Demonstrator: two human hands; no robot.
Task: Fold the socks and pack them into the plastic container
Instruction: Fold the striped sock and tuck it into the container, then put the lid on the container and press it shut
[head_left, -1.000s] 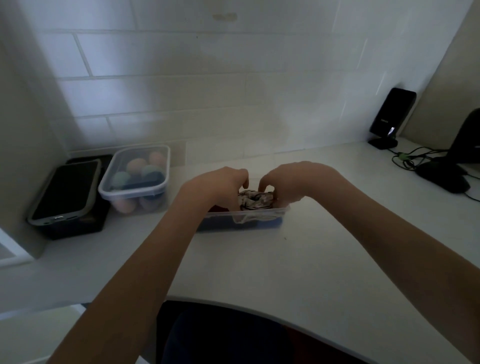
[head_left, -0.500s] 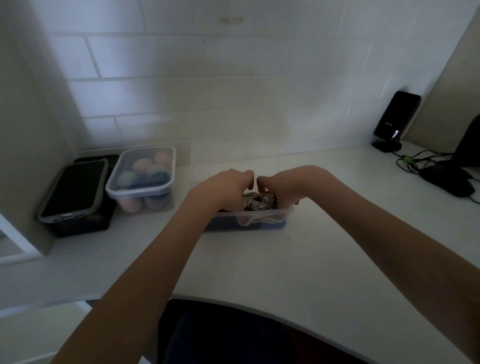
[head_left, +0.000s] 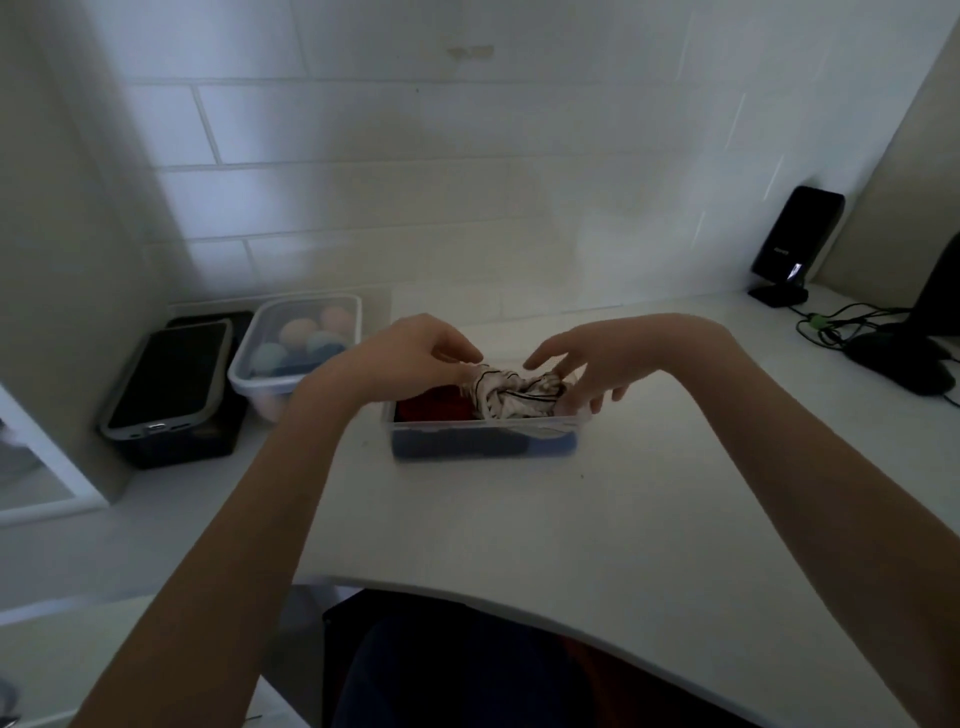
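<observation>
Clear plastic container (head_left: 483, 434) sits mid-desk, near side toward the person, well filled: dark blue fabric along the bottom, something red (head_left: 434, 408) at left, and a pale sock bundle (head_left: 511, 395) with thin dark stripes on top at right, humped above the rim.

Left hand (head_left: 415, 353): fingers curled down over the bundle's left end, apparently pinching the fabric; exact contact is hard to read. Right hand (head_left: 587, 364): fingers spread and mostly straight, tips at the bundle's right end and the container's right rim, holding nothing.

Handling, as judged: the bundle is light, soft and springy. It will puff back up if released, and a loose fold could unroll. Best taken from both ends or pressed flat from above with open fingers, then tucked down beside the red item. Container walls look thin and slightly flexible; it may slide on the smooth surface under a sideways push.

White desk (head_left: 623, 519), smooth, curved front edge. Tiled white wall behind. At left, a lidded tub (head_left: 296, 358) of pastel rolled items and a dark box (head_left: 171, 384) with a grey-rimmed lid. At right, a black device on a stand (head_left: 795, 244), green cables (head_left: 831, 325) and another dark object. Light is dim.
</observation>
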